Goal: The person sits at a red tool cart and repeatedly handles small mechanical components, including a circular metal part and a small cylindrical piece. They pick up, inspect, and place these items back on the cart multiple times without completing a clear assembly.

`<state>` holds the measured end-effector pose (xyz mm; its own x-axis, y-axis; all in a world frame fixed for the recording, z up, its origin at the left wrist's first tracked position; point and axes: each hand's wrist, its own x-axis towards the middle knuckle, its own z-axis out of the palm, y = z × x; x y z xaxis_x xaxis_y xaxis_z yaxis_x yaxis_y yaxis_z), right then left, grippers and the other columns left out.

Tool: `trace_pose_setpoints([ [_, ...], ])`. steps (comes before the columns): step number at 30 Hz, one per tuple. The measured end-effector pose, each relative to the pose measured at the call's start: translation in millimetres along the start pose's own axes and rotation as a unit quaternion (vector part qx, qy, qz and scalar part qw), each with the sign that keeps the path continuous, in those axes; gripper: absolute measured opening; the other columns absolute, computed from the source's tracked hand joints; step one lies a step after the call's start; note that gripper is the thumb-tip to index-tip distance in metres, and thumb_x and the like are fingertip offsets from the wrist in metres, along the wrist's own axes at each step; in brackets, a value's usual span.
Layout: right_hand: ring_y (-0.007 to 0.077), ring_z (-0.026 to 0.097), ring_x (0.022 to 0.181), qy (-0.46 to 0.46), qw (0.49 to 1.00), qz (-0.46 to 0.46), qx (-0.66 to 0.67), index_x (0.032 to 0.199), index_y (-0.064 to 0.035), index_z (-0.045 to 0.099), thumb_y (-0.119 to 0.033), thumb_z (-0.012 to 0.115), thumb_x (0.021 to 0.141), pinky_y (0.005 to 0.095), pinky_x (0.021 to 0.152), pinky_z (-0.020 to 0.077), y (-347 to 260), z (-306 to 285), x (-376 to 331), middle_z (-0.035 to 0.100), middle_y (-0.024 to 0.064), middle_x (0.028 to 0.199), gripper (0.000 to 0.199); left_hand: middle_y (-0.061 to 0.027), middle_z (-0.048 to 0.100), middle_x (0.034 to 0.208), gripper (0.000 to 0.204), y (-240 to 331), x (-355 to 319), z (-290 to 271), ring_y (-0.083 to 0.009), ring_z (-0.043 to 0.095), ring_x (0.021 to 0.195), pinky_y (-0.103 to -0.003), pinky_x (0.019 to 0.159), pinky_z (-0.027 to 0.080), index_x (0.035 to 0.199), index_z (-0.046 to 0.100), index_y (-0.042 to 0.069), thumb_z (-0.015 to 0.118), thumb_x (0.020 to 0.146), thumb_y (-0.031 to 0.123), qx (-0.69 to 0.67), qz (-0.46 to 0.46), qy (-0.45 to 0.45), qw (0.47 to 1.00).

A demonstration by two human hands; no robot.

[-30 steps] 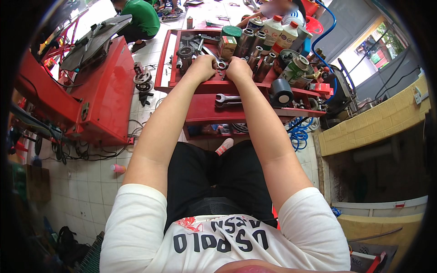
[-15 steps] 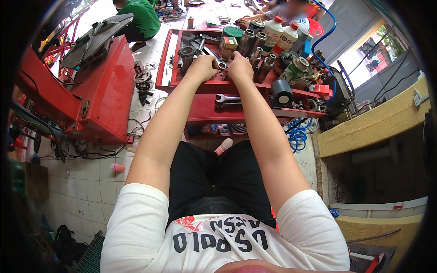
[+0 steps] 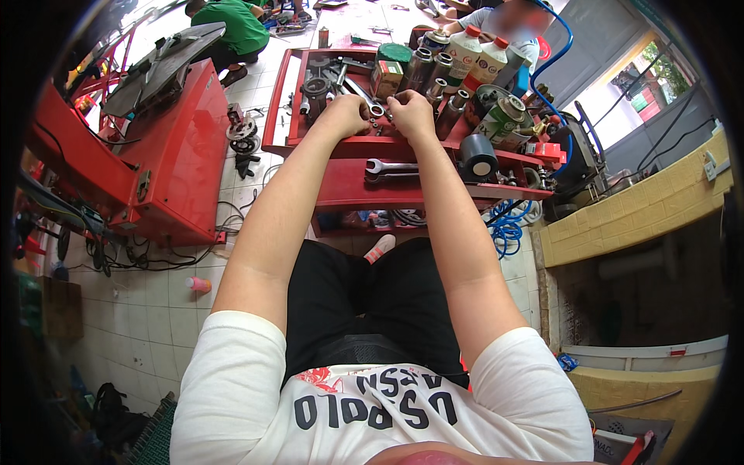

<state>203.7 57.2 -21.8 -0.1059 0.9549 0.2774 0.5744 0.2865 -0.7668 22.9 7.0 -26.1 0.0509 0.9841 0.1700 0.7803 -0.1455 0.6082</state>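
Both my hands are down in the top tray of a red tool cart (image 3: pixel 364 145). My left hand (image 3: pixel 346 118) has its fingers curled over small metal pieces by the tray's near side. A little to the right, my right hand (image 3: pixel 411 116) is bent inward with thumb and fingers together. Whatever either hand pinches is too small or hidden. Between them shows the ring end of a wrench (image 3: pixel 377 111). Left of my left hand stands a dark metal cylinder part (image 3: pixel 316 91). Beyond my right hand are a small carton (image 3: pixel 386 79) and tall metal sockets (image 3: pixel 419 68).
White bottles (image 3: pixel 487 63), a green-and-white can (image 3: pixel 504 116) and a dark grey cylinder (image 3: pixel 480 159) crowd the cart's right side. Open-ended wrenches (image 3: pixel 390 169) lie on the lower shelf. A red machine (image 3: pixel 174 147) stands left. A blue hose (image 3: pixel 508 229) coils right. Other people crouch beyond.
My right hand has lowered slightly, its fingers bending down, and more of the wrench's ring end shows. My left hand stays nearly in place. The person at the far right has shifted.
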Motion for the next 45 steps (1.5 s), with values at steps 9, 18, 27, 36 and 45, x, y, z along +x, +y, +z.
trace_pose_setpoints([
  [9,0.032,0.074,0.104,-0.065,0.979,0.048,-0.188,0.108,-0.0049,0.077,-0.029,0.079,0.083,0.0439,0.09,0.0588,-5,0,1,0.077,0.0188,0.105,0.034,-0.0124,0.077,0.087,0.024,0,0,0,-0.0222,0.073,0.081,-0.036,0.077,0.058,0.09,0.074,0.002,0.086,0.072,0.014,-0.001,0.0,-0.007,1.0],
  [18,0.0322,0.075,0.106,-0.083,0.957,0.096,-0.262,0.101,-0.0058,0.08,-0.038,0.082,0.08,0.0434,0.092,0.0589,-41,-6,-18,0.077,0.0167,0.112,0.039,-0.014,0.076,0.086,0.024,-4,2,-1,-0.0229,0.074,0.082,-0.037,0.077,0.058,0.091,0.074,0.001,0.082,0.076,0.017,0.007,0.006,-0.018,1.0],
  [27,0.0317,0.074,0.107,-0.206,0.938,0.08,-0.265,0.108,-0.0059,0.08,-0.049,0.088,0.07,0.0438,0.091,0.058,-20,-3,1,0.077,0.0173,0.113,0.058,-0.0229,0.073,0.087,0.026,-2,1,2,-0.0382,0.073,0.086,-0.043,0.08,0.057,0.091,0.069,-0.002,0.072,0.08,0.021,0.018,-0.005,0.086,0.996],
  [36,0.0301,0.077,0.093,-0.068,0.994,0.065,-0.057,0.105,-0.0024,0.08,-0.045,0.081,0.076,0.0423,0.088,0.0593,-13,-14,-2,0.078,0.0188,0.1,0.052,-0.0181,0.074,0.088,0.028,2,0,-2,-0.0314,0.073,0.084,-0.04,0.08,0.057,0.091,0.068,-0.001,0.077,0.079,0.022,-0.018,0.031,0.082,0.996],
  [45,0.0177,0.074,0.061,-0.15,0.975,0.03,0.163,0.105,0.0067,0.075,-0.025,0.073,0.091,0.0294,0.049,0.054,-15,-17,-12,0.077,0.0111,0.083,0.035,-0.0131,0.076,0.091,0.031,14,-10,-9,-0.0243,0.072,0.081,-0.037,0.078,0.057,0.101,0.074,0.0,0.082,0.086,0.027,-0.036,0.053,0.072,0.995],
])
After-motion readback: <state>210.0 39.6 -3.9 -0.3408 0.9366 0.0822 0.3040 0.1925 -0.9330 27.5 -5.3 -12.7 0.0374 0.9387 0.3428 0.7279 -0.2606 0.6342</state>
